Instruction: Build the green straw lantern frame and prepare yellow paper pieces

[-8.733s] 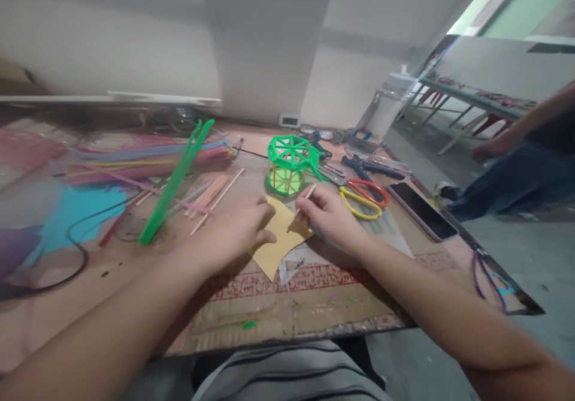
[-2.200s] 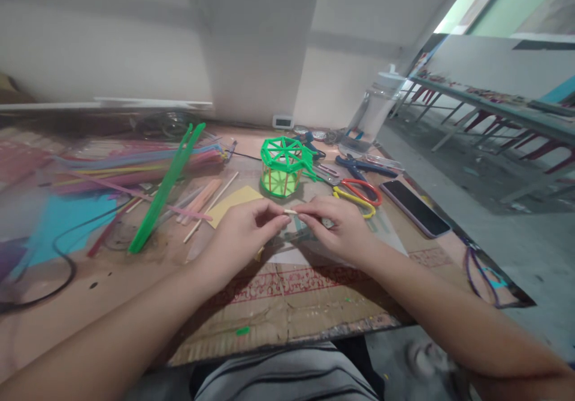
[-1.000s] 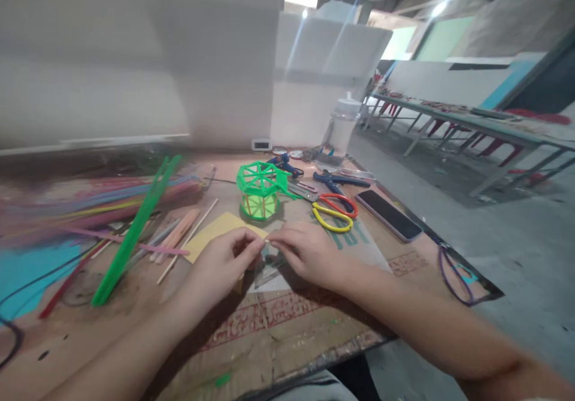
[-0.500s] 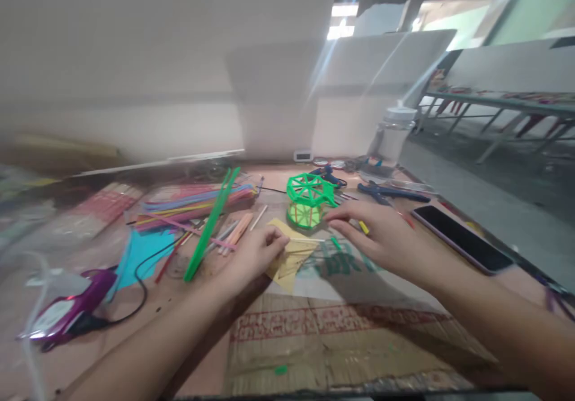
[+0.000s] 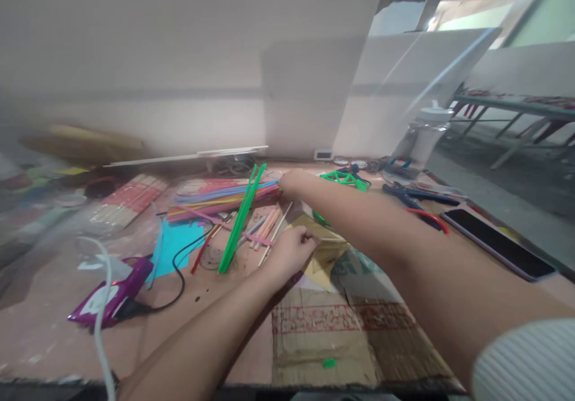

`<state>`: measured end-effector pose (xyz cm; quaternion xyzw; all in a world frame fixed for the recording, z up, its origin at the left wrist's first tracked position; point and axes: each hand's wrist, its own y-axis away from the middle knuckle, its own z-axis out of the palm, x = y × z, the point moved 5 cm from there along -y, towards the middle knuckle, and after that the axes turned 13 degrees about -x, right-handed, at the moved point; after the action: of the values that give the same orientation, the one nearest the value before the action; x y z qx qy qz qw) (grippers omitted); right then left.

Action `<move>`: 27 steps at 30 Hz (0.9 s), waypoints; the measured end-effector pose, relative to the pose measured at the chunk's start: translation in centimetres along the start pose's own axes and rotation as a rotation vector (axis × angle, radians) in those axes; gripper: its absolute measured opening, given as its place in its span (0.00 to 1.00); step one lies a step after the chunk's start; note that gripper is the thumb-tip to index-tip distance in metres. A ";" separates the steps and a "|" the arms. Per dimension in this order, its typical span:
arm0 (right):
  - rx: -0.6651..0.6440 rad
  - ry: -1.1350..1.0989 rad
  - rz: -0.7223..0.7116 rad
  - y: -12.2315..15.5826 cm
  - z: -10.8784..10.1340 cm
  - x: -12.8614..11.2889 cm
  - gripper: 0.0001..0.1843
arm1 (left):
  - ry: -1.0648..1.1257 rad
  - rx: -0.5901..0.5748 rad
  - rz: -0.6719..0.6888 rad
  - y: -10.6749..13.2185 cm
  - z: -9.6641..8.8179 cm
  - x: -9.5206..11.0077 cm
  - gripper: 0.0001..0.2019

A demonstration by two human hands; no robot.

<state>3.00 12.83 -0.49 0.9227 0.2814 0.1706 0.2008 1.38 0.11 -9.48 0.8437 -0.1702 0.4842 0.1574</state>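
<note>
My left hand (image 5: 294, 251) rests low over a yellow paper piece (image 5: 324, 268), its fingers curled together; whatever they hold, if anything, is hidden. My right arm reaches across to the left, and my right hand (image 5: 291, 183) is at the right end of a bundle of coloured fuzzy stems (image 5: 215, 200). Its fingers are hidden from view. Long green stems (image 5: 242, 224) lie slantwise over that bundle. Behind my right forearm, a green spoked wheel-shaped frame (image 5: 345, 179) shows only in part. Thin pale sticks (image 5: 275, 234) lie beside my left hand.
A purple device (image 5: 112, 293) with a black cord and blue paper (image 5: 177, 245) are at left. On the right are dark blue pliers (image 5: 413, 200), a red strip (image 5: 433, 218), a phone (image 5: 498, 242) and a clear bottle (image 5: 426, 137). Cardboard (image 5: 318, 347) covers the front.
My right hand has moved left from beside the green frame to the stem bundle, its forearm now covering much of the frame. My left hand stays by the yellow paper. The view has turned left.
</note>
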 end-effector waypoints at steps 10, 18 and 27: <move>-0.012 -0.003 0.055 -3.2 1.3 2.1 0.17 | 0.023 -0.043 0.002 -0.3 0.1 -0.6 0.12; -0.086 0.002 0.080 -2.9 1.3 1.9 0.15 | -0.021 -0.034 0.001 -0.4 -0.1 -0.4 0.12; -0.065 -0.032 -0.004 -2.6 1.5 1.5 0.15 | -0.021 -0.044 -0.004 -0.4 -0.1 -0.4 0.11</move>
<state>3.62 15.24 -2.72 0.9178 0.2741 0.1645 0.2354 1.28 0.54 -9.80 0.8455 -0.1805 0.4711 0.1752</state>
